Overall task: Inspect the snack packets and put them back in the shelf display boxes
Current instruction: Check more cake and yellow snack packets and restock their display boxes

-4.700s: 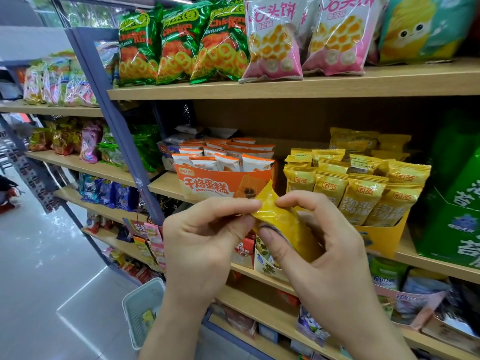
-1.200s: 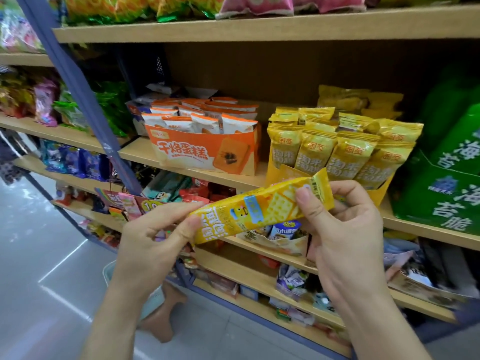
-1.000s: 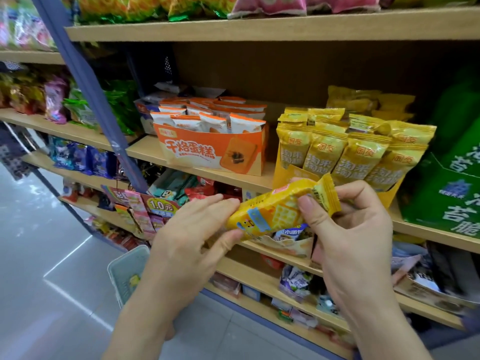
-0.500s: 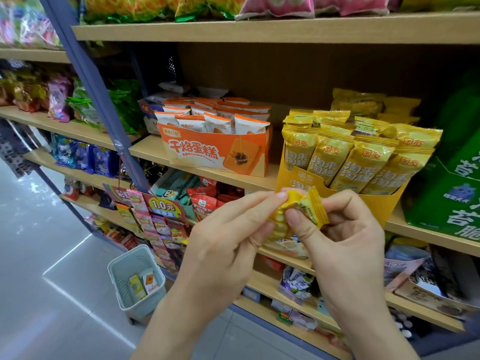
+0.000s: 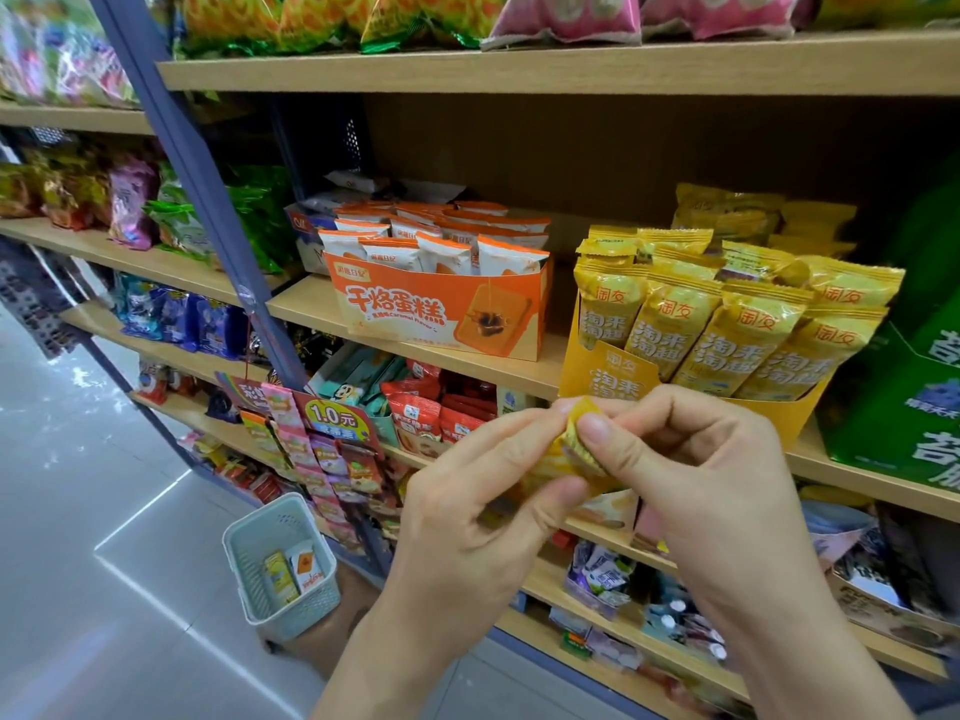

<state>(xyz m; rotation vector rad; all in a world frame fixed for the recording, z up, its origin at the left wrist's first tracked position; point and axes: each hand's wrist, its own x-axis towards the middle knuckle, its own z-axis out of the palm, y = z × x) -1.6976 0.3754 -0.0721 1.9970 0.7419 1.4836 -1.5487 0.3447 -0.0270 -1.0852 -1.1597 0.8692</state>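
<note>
The yellow snack packet (image 5: 575, 443) is held in front of the shelf (image 5: 306, 304), just below the yellow display box (image 5: 608, 374). Left hand (image 5: 467, 517) grip: thumb and fingers pinch the packet body. Right hand (image 5: 706, 475) grip: thumb and forefinger pinch its crimped end. An orange display box (image 5: 441, 317) stands left of the yellow one; a basket (image 5: 298, 611) sits on the floor

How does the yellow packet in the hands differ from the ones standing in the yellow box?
The held yellow packet points end-on at the camera, pinched by left hand and right hand; the boxed yellow packets stand leaning, untouched. The held packet's print is hidden; the boxed packets show theirs. Both are yellow with crimped ends.
</note>
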